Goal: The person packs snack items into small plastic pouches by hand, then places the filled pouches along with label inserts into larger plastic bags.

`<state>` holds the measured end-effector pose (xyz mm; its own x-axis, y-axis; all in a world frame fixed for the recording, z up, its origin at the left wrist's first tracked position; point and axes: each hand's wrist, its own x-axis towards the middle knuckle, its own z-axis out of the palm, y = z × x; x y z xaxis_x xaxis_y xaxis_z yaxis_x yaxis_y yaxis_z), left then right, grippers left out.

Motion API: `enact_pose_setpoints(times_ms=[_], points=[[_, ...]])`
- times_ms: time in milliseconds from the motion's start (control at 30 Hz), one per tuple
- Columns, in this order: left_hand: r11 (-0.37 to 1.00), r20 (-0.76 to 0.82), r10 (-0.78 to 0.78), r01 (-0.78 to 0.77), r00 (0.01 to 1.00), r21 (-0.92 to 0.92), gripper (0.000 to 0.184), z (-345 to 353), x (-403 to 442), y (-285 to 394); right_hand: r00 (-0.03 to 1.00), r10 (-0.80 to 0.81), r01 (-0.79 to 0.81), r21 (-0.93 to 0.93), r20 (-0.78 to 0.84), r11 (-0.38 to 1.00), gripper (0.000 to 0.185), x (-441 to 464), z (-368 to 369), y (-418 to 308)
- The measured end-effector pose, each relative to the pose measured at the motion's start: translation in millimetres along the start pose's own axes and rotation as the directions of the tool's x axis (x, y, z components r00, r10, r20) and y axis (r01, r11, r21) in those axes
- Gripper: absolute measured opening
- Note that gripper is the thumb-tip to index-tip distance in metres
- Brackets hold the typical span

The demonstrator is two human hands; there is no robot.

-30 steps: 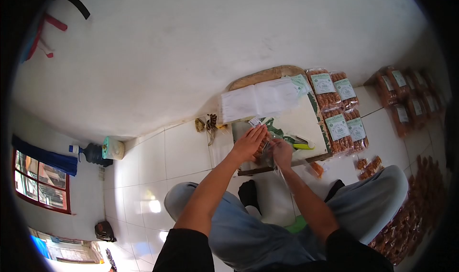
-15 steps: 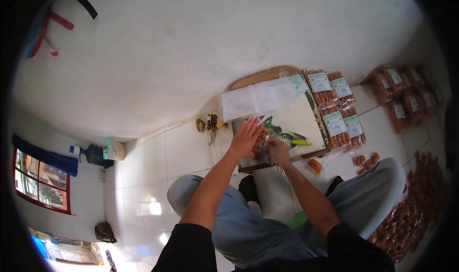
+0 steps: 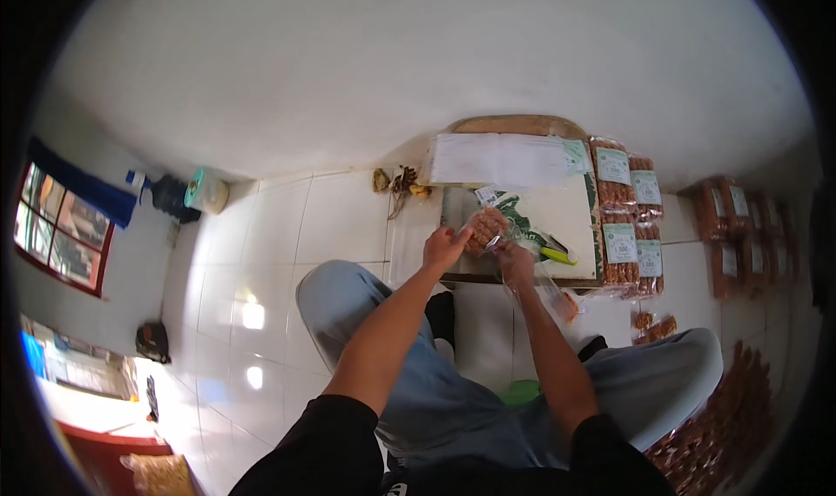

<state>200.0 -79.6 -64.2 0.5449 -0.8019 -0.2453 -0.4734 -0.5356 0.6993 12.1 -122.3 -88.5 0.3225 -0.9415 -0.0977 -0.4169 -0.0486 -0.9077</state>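
Note:
A clear plastic bag of brown snack pieces [image 3: 488, 226] is between my hands, above the low board. My left hand [image 3: 446, 247] has its fingers curled at the bag's left edge, seeming to pinch it. My right hand [image 3: 514, 262] is closed on the lower right part of the plastic, whose loose end trails down past the wrist. A lime-green-handled tool [image 3: 557, 251] lies just right of my right hand. Behind the bag, a stack of white sheets [image 3: 498, 158] rests on the board [image 3: 562, 215], with pale green labels [image 3: 577, 155] beside it.
Labelled snack packs [image 3: 619, 242] line the board's right side, and more packs [image 3: 740, 226] are stacked farther right. Loose snack pieces [image 3: 723, 431] are heaped by my right knee. Small brown pieces [image 3: 655, 326] lie nearer. Dried brown scraps [image 3: 402, 182] sit left of the board.
My left hand has gone from lying flat over the bag to curling at its left edge, uncovering the snack pieces. My right hand keeps its hold. The camera view has shifted.

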Motion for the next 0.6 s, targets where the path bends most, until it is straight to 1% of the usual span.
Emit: enact_pose_setpoints(times_ms=[33,67,100,167,200,267,300,367,400,467,500,567,600], points=[[0.999,-0.03,0.034,-0.035,0.999,-0.003,0.085,7.8,0.7,-3.3,0.999,-0.038,0.038,0.017,0.014,0.999,0.023,-0.5,0.4,-0.1],[0.996,-0.044,0.011,-0.014,0.999,-0.087,0.086,14.3,1.7,-8.0,0.997,-0.072,0.071,0.035,0.026,0.997,0.023,-2.2,0.6,0.2],[0.995,-0.052,0.003,-0.008,0.999,-0.099,0.086,17.4,-1.5,-7.3,0.996,-0.079,0.078,0.026,0.037,0.997,0.023,-1.8,2.9,3.9],[0.994,-0.092,0.023,-0.032,0.996,-0.101,0.087,19.3,-6.5,-3.2,0.97,-0.238,0.239,-0.01,0.057,0.971,0.024,6.3,13.6,17.7],[0.994,-0.096,0.02,-0.031,0.995,-0.11,0.087,20.0,-5.3,-3.7,0.968,-0.243,0.244,-0.016,0.062,0.97,0.024,12.2,18.4,26.4],[0.994,-0.083,0.015,-0.024,0.996,-0.106,0.088,22.1,-2.6,-6.7,0.953,-0.277,0.242,0.241,0.122,0.94,0.023,19.0,23.9,39.0],[0.993,-0.082,0.016,-0.025,0.997,-0.112,0.088,22.9,-2.7,-7.3,0.953,-0.277,0.243,0.235,0.122,0.941,0.023,16.1,20.9,35.6],[0.993,-0.112,-0.001,-0.013,0.994,-0.12,0.088,24.2,-1.4,-6.3,0.948,-0.317,0.317,-0.013,-0.011,0.948,0.023,5.4,10.1,19.8],[0.992,-0.11,0.002,-0.016,0.994,-0.125,0.088,24.5,-1.9,-3.9,0.948,-0.319,0.319,-0.02,-0.013,0.948,0.023,1.1,6.0,15.1],[0.992,-0.112,-0.023,0.009,0.993,-0.13,0.088,23.5,-3.9,-1.5,0.982,-0.174,0.175,0.013,-0.074,0.984,0.024,-8.1,2.0,4.7],[0.991,-0.113,-0.025,0.01,0.993,-0.135,0.088,25.4,-3.2,-3.4,0.982,-0.176,0.177,0.009,-0.071,0.984,0.024,-9.4,4.9,7.7],[0.996,-0.174,0.032,-0.047,0.984,-0.08,0.087,30.8,-3.2,-8.1,0.963,-0.203,0.205,-0.007,-0.177,0.979,0.033,-13.1,12.9,14.2],[0.995,-0.172,0.031,-0.047,0.985,-0.086,0.087,31.6,-3.4,-8.5,0.963,-0.204,0.205,-0.012,-0.176,0.979,0.033,-8.1,24.7,27.9]])
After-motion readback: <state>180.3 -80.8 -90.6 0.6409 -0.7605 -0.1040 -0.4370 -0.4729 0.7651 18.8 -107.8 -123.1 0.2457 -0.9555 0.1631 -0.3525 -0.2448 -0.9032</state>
